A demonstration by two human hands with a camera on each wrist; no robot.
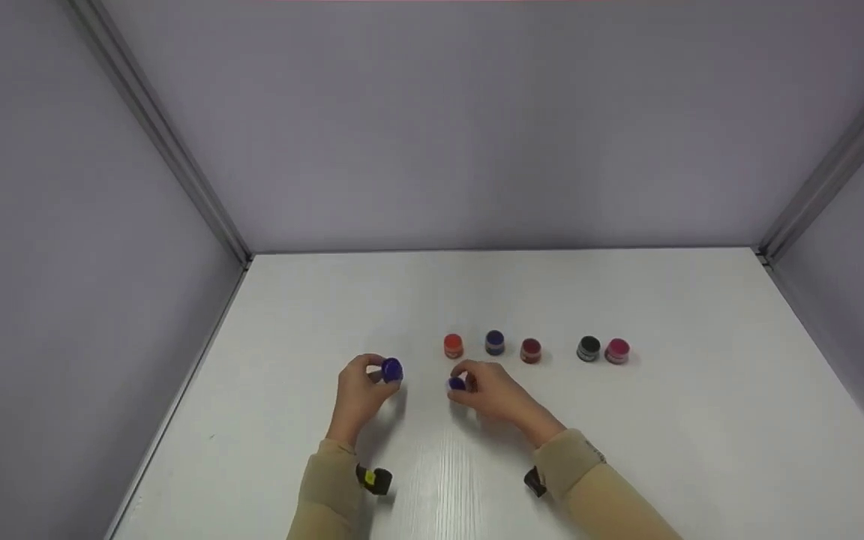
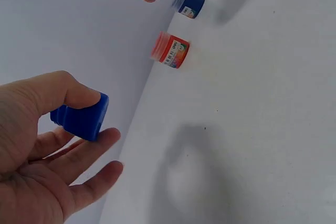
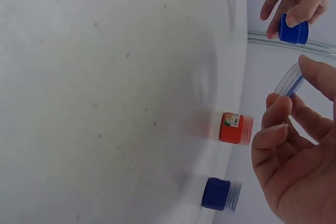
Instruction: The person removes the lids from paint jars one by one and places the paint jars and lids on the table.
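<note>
The left hand pinches a blue jar between thumb and fingers, held clear of the white table; in the left wrist view the blue jar sits between the thumb above and two fingers below, tilted, its mouth turned away. The right hand grips a clear lid with a blue lining, fingers curled round its rim; the right wrist view shows the clear lid edge-on between thumb and forefinger, apart from the jar.

So the lid is off and the two parts are held separately, the jar at about 9 o'clock from the lid; by my reading, the opening is done and whatever follows with the contents or the lid is left.

At 12 o'clock from the hands a row of small pots stands on the table: an orange pot, a dark blue pot and a red pot close together; then, at about 2 o'clock and set apart from those, a black pot touching or just beside a pink pot.

Whether those five are capped is hard to tell from the head view; the wrist views suggest lids on the orange and dark blue ones only. The jar's contents are hidden; the labels are too small to read; the right wrist view cuts the right palm at the frame edge.
</note>
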